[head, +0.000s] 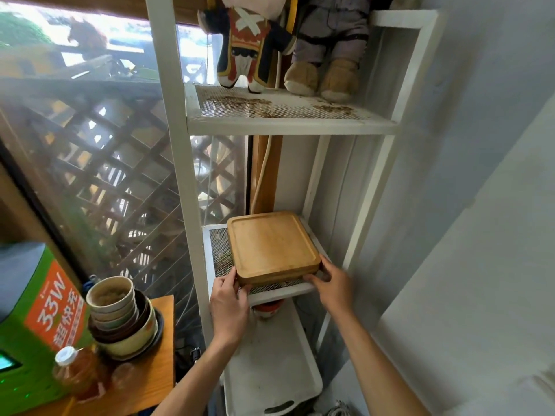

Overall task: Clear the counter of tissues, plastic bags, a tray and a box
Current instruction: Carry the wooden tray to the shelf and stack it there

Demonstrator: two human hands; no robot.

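Square wooden tray (271, 246) being set on the white mesh shelf (223, 291).

At far left, stacked bowls (120, 313) and a bottle (75, 370) are seen on the wooden bench (163, 355); tissues, bags and box are not in view. The tray's near left corner is gripped by the left hand (229, 298), its near right corner by the right hand (332, 283), both arms outstretched, so this step is judged nearly done.

Fingertips of both hands hidden under the wooden tray's (271, 246) near edge. Red-lidded jar (267, 307) below the hands mostly hidden by the shelf (279, 291). Stuffed toys (288, 43) above cut off by the top edge.
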